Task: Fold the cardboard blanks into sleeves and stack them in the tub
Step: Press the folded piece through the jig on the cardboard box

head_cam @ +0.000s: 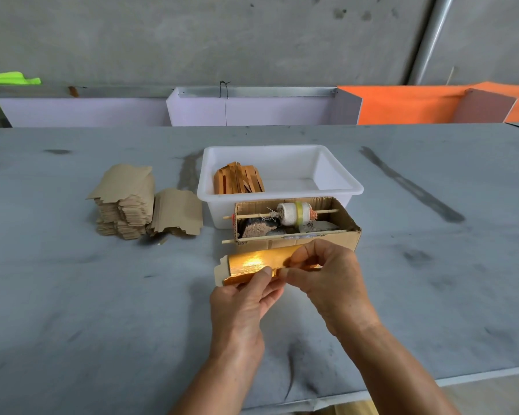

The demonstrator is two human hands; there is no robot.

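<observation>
A gold-faced cardboard blank [249, 263] is curled into a sleeve shape just above the table, in front of the tape box. My left hand [246, 301] pinches its near edge with thumb on top. My right hand [324, 271] pinches the same seam from the right, fingers curled over the blank's right end. A white tub [339, 181] stands behind, with several folded gold sleeves [238, 178] upright in its left part. Piles of flat brown blanks [129, 205] lie to the left of the tub.
A brown cardboard box [345, 232] holding tape rolls [295, 213] on a stick sits between my hands and the tub. The grey table [102, 310] ends close to me at the bottom. Purple and orange panels [252, 110] line the far edge.
</observation>
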